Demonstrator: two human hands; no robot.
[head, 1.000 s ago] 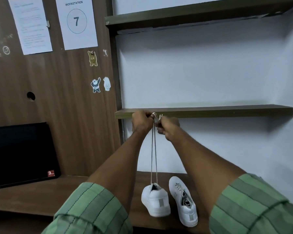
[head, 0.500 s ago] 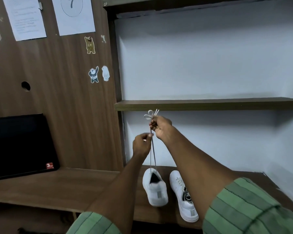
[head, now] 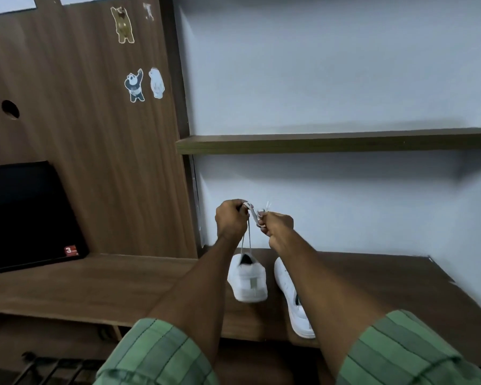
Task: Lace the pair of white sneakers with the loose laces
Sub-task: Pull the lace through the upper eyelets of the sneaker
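Two white sneakers are on the brown desk (head: 372, 276). The left sneaker (head: 249, 282) has its heel toward me, and its white lace (head: 249, 232) rises in two taut strands from its opening to my hands. My left hand (head: 230, 219) pinches the lace at the top. My right hand (head: 275, 225) grips looped lace ends just beside it. The right sneaker (head: 296, 304) lies flat on the desk, partly hidden by my right forearm.
A black monitor (head: 25, 215) stands at the left on the desk. A wooden shelf (head: 331, 143) crosses the white wall above my hands. A wood panel with bear stickers (head: 143, 84) rises at the left. A dark rack (head: 47, 370) shows at the bottom left.
Both hands have come down lower with the lace, and my left hand has risen level with the right at the lace's top. The view has tilted downward.
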